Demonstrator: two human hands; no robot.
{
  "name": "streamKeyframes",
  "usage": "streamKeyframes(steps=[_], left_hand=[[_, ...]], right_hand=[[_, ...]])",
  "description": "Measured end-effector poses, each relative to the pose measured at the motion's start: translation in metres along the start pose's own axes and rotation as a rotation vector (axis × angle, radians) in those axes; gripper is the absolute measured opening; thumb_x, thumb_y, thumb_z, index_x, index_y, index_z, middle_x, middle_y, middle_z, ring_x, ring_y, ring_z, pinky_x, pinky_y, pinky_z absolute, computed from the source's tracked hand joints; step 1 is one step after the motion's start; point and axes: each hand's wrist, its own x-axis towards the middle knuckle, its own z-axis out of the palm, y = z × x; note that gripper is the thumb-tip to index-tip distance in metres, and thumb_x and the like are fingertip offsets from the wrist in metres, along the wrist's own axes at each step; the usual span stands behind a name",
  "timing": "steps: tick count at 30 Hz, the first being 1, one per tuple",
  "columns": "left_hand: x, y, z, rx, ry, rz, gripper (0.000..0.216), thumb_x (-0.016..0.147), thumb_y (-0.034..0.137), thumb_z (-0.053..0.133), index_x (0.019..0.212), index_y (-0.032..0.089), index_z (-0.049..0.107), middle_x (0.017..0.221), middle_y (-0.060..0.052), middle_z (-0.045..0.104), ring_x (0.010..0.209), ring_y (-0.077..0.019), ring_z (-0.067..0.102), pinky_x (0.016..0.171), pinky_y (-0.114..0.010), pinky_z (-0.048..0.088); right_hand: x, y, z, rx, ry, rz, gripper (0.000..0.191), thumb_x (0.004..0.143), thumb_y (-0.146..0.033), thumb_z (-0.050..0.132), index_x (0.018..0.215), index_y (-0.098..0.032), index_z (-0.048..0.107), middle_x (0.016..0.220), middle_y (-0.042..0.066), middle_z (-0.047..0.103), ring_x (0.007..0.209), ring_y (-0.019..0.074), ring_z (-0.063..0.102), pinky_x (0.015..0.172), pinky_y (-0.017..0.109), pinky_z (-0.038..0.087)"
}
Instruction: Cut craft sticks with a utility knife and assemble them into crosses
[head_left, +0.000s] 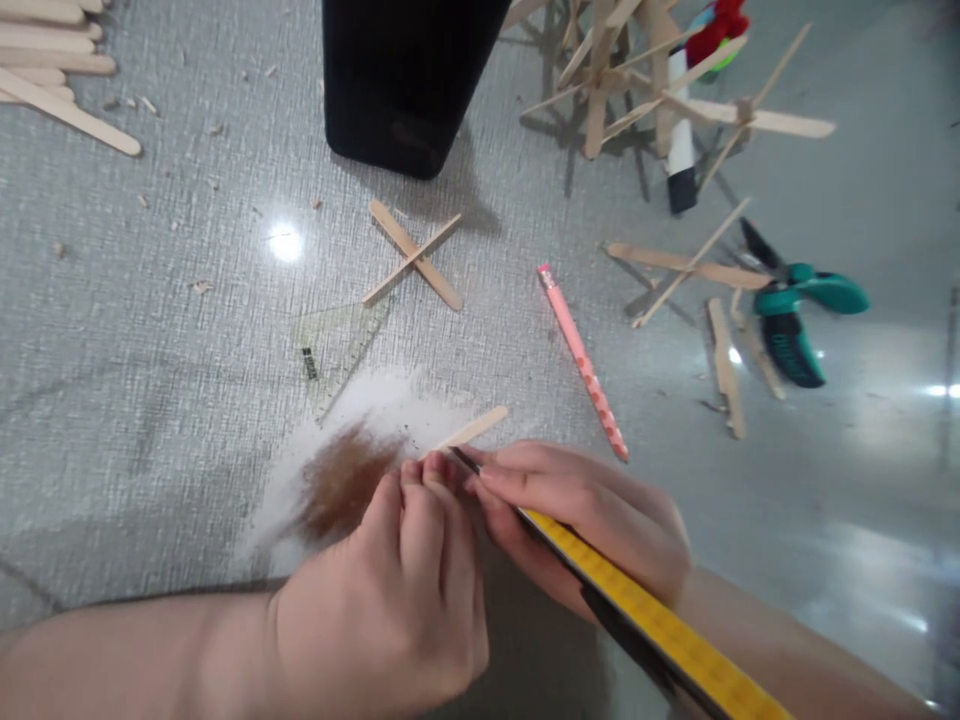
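Observation:
My left hand (405, 590) is closed, its fingertips pinching a wooden popsicle stick (486, 424) against the table. The stick's rounded far end sticks out past the fingers. Gripped in my right hand (600, 510) is a long yellow-and-black utility knife (645, 605). Its dark thin tip meets the stick beside my left fingertips. Under and beyond my left hand lies a white patch with a brown smudge (349, 480). A clear set square (337, 345) rests just past it, near two crossed popsicle sticks (414, 256).
A pink pencil (585, 365) lies beyond my right hand. Teal-handled pliers (799, 300) and stick pieces (724, 370) are at right. A black object (409, 85), a stick structure (600, 75) and a white marker (681, 140) stand at the back. Loose sticks (56, 62) lie far left.

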Motion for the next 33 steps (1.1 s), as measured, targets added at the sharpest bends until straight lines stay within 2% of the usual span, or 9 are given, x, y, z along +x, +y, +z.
streamKeyframes(steps=[4,11,20,23,27,30,33], left_hand=[[-0.001,0.0,0.001,-0.003,0.007,-0.001,0.028,0.085,-0.005,0.049,0.101,-0.005,0.072,0.094,-0.019,0.078,0.076,-0.0288,0.078,0.067,-0.035,0.07],[0.003,-0.002,-0.003,0.036,-0.019,0.001,0.032,0.088,-0.006,0.047,0.102,0.001,0.075,0.092,-0.014,0.08,0.077,-0.0248,0.078,0.068,-0.032,0.07],[-0.003,-0.004,-0.002,-0.016,-0.02,0.035,0.029,0.088,-0.004,0.049,0.106,-0.004,0.072,0.1,-0.019,0.078,0.08,-0.0292,0.078,0.066,-0.034,0.071],[-0.005,-0.009,-0.003,-0.062,0.005,0.015,0.029,0.09,-0.001,0.048,0.103,-0.002,0.074,0.101,-0.019,0.078,0.082,-0.0299,0.079,0.068,-0.036,0.071],[-0.007,-0.018,-0.005,-0.164,0.047,-0.048,0.027,0.093,0.002,0.048,0.096,0.004,0.075,0.097,-0.015,0.079,0.084,-0.0284,0.078,0.071,-0.038,0.07],[-0.008,-0.023,-0.005,-0.244,0.066,-0.08,0.022,0.092,0.002,0.051,0.095,0.004,0.073,0.093,-0.015,0.079,0.084,-0.0279,0.077,0.073,-0.04,0.069],[-0.009,-0.026,-0.005,-0.281,0.051,-0.11,0.019,0.093,0.004,0.053,0.097,0.004,0.072,0.1,-0.016,0.077,0.091,-0.0272,0.076,0.078,-0.039,0.068]], right_hand=[[-0.002,-0.001,0.001,0.03,-0.006,-0.004,0.028,0.089,0.001,0.063,0.112,-0.016,0.064,0.087,0.005,0.076,0.088,0.0162,0.077,0.076,0.024,0.066],[-0.001,0.0,0.001,0.034,-0.023,-0.01,0.037,0.084,0.002,0.066,0.114,-0.02,0.064,0.088,0.007,0.075,0.08,0.0191,0.076,0.071,0.028,0.068],[-0.002,-0.001,-0.006,-0.011,0.005,0.035,0.048,0.083,0.001,0.066,0.122,-0.027,0.061,0.088,0.005,0.077,0.078,0.0205,0.077,0.063,0.031,0.068],[-0.005,-0.002,-0.01,-0.001,0.065,0.147,0.042,0.084,-0.002,0.065,0.115,-0.03,0.064,0.086,0.002,0.077,0.071,0.0194,0.076,0.06,0.031,0.066],[-0.011,0.002,-0.011,0.069,0.165,0.269,0.029,0.086,-0.007,0.067,0.106,-0.027,0.066,0.087,0.001,0.077,0.071,0.0169,0.076,0.063,0.028,0.064],[-0.014,0.008,-0.013,0.153,0.194,0.287,0.025,0.086,-0.009,0.068,0.104,-0.027,0.066,0.086,0.0,0.077,0.069,0.0162,0.075,0.06,0.027,0.062],[-0.014,0.012,-0.017,0.242,0.201,0.298,0.023,0.087,-0.01,0.068,0.103,-0.027,0.067,0.084,-0.001,0.077,0.066,0.0151,0.074,0.059,0.026,0.062]])
